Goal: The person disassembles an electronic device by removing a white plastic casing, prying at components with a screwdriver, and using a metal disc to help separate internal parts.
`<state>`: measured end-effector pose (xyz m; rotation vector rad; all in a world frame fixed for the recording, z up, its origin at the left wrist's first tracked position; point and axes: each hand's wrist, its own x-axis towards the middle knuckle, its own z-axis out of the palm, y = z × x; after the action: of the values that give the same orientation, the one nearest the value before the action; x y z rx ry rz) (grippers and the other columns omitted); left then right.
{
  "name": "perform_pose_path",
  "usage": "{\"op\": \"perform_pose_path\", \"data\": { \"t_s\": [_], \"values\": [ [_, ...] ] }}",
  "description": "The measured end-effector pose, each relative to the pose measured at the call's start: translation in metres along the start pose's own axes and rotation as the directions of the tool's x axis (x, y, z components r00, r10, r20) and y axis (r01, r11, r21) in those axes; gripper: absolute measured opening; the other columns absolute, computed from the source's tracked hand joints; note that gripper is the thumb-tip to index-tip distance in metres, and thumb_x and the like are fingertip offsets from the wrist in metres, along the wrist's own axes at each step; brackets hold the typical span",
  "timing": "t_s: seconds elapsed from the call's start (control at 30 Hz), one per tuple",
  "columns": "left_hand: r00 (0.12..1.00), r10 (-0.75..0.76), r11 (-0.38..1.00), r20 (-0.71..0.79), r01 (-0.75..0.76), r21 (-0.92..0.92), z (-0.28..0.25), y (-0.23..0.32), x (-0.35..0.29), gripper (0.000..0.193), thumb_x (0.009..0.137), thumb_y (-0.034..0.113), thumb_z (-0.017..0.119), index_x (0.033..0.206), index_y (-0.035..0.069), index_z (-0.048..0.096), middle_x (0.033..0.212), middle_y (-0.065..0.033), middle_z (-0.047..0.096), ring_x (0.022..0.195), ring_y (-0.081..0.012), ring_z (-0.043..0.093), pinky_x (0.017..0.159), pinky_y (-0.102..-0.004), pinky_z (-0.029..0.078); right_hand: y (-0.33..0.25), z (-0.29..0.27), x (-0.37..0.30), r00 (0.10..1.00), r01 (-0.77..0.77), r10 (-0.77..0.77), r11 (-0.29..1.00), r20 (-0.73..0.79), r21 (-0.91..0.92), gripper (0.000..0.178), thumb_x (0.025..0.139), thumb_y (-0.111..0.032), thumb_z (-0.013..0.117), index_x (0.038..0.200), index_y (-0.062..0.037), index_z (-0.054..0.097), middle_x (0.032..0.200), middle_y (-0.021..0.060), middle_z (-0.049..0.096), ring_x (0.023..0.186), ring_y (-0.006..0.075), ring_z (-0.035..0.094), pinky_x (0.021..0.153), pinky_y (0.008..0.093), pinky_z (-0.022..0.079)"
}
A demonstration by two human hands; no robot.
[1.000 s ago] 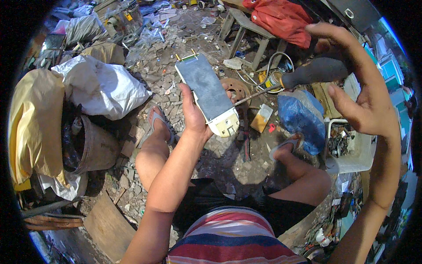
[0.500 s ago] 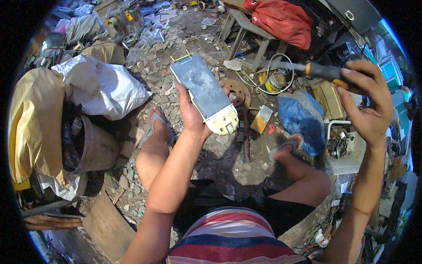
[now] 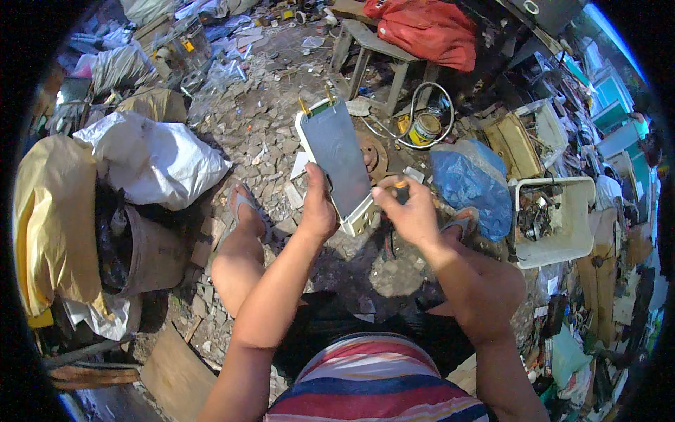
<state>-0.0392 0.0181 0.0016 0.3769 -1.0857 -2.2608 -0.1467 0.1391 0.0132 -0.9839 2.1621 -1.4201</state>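
Note:
My left hand (image 3: 320, 209) grips a flat cream plastic device (image 3: 339, 158) with a grey metal plate on its face, its thumb along the left edge. The device stands tilted in front of me, and two small yellowish prongs stick up from its far end. At its lower right edge is my right hand (image 3: 416, 216), closed around a screwdriver (image 3: 401, 191). Only part of the orange and black handle shows; the blade is hidden. I cannot tell whether the screwdriver touches the casing.
Left stand a bucket (image 3: 158, 246), a yellow sack (image 3: 56, 218) and a white sack (image 3: 151, 151). On the right are a blue plastic bag (image 3: 470, 184) and a white bin (image 3: 578, 228) holding scrap. A rusty disc (image 3: 377, 156), a tin can (image 3: 425, 131) and a wooden stool (image 3: 380, 46) lie ahead.
My right hand has come down and left with the screwdriver, from the far right to the device's lower edge. The device has turned more upright in my left hand.

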Motion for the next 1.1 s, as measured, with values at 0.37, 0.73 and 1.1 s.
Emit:
{"op": "perform_pose_path", "data": {
  "t_s": [0.37, 0.73, 1.1],
  "values": [
    [0.999, -0.009, 0.998, -0.043, 0.007, -0.055, -0.004, -0.009, 0.002, 0.085, 0.085, 0.074, 0.025, 0.129, 0.002, 0.044, 0.118, -0.0119, 0.056, 0.107, -0.0222, 0.055, 0.095, -0.0369, 0.043, -0.012, 0.002, 0.002, 0.994, 0.113, -0.109, 0.954, 0.027, -0.278, 0.023, 0.082, -0.024, 0.069, 0.083, -0.0010, 0.066, 0.067, 0.0098, 0.064, 0.064, 0.0142, 0.061, 0.062, 0.0289, 0.047],
    [0.997, -0.039, 0.947, 0.060, 0.056, -0.316, -0.015, 0.011, 0.013, 0.089, 0.085, 0.073, 0.029, 0.134, 0.000, 0.038, 0.130, -0.0196, 0.050, 0.115, -0.0332, 0.054, 0.098, -0.0445, 0.042, 0.014, -0.022, 0.008, 0.999, 0.014, -0.013, 1.000, 0.046, -0.008, 0.032, 0.079, -0.012, 0.065, 0.107, 0.0003, 0.060, 0.090, 0.0144, 0.067, 0.082, 0.0201, 0.064, 0.076, 0.0321, 0.048],
    [0.963, -0.076, 0.940, 0.258, 0.155, -0.304, -0.013, 0.031, 0.011, 0.092, 0.081, 0.076, 0.032, 0.135, 0.002, 0.039, 0.127, -0.0188, 0.052, 0.114, -0.0308, 0.054, 0.096, -0.0437, 0.043, -0.052, -0.117, -0.036, 0.968, 0.041, -0.056, 0.997, 0.245, 0.067, 0.057, 0.076, -0.008, 0.065, 0.129, -0.0026, 0.047, 0.102, 0.0112, 0.063, 0.096, 0.0193, 0.059, 0.090, 0.0317, 0.043]
  ]
}}
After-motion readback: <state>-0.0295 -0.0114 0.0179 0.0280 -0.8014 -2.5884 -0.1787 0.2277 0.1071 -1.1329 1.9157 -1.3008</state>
